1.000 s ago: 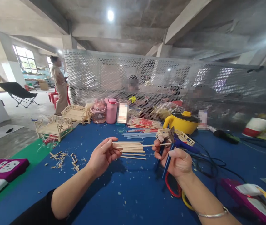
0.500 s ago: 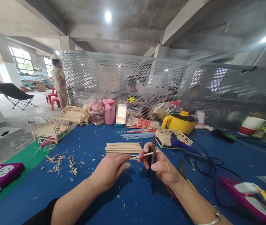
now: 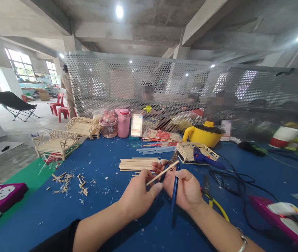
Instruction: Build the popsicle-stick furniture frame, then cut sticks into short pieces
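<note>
My left hand (image 3: 137, 192) is closed in a pinch on a thin wooden stick (image 3: 166, 170), which slants up to the right across my right palm. In my right hand (image 3: 189, 190) are blue-handled cutting pliers (image 3: 175, 189), their handles spread and the jaws pointing away from me. The stick passes over the pliers; whether the two touch, I cannot tell. Just beyond my hands lies a row of wooden sticks (image 3: 135, 164). Short cut pieces of stick (image 3: 65, 182) are scattered on the blue table to the left.
Small stick-built frames (image 3: 56, 143) stand at the far left. Another frame (image 3: 187, 154) lies beyond my right hand with a blue glue gun (image 3: 206, 160) across it. Cables, yellow-handled pliers (image 3: 218, 210) and a purple power strip (image 3: 277, 217) lie right. A perforated screen (image 3: 128, 80) closes the back.
My left hand has moved right and nearer my right hand. The stick now tilts up more steeply over the pliers. My right hand has turned palm up, with the pliers' handles spread.
</note>
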`<state>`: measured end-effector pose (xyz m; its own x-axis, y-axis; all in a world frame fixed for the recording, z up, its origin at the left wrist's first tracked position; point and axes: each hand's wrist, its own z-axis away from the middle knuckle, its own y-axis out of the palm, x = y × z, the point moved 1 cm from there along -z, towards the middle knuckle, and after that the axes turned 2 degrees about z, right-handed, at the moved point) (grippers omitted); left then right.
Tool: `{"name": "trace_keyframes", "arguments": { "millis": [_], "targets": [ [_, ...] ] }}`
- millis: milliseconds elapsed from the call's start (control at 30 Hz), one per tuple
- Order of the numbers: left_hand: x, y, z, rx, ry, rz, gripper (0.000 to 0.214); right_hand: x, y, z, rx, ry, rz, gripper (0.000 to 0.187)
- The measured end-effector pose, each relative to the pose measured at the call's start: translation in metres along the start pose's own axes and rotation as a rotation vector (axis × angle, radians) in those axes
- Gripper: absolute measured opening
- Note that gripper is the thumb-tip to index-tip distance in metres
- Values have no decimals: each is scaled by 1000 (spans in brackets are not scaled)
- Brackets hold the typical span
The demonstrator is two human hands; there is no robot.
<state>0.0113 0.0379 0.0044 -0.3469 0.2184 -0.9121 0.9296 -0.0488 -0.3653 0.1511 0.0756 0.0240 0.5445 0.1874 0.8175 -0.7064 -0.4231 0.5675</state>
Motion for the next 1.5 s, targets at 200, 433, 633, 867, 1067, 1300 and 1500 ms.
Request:
{"name": "trace_keyframes", "arguments": {
  "millis": [200,433,633,867,1067,1300,1500],
  "targets": [
    [-7,11,-20,111,-67,65,26,7,4,0,-52,-102,-13,47],
    [1,9,-17,104,122,-58,26,-5,0,6,-240,-28,102,39],
    [10,11,-12,25,176,12,26,-11,14,18,-205,78,201,27],
    [9,-23,-18,28,-193,393,31,13,-2,9,-42,110,160,45],
    [13,-32,-15,414,-427,752,23,29,-23,1,-245,-147,479,24],
    [16,-27,-15,321,-296,400,39,14,-18,2,-315,-73,660,34],
    [25,-35,-25,133,-264,361,41,5,-24,36,-246,68,1237,25]
  ]
}}
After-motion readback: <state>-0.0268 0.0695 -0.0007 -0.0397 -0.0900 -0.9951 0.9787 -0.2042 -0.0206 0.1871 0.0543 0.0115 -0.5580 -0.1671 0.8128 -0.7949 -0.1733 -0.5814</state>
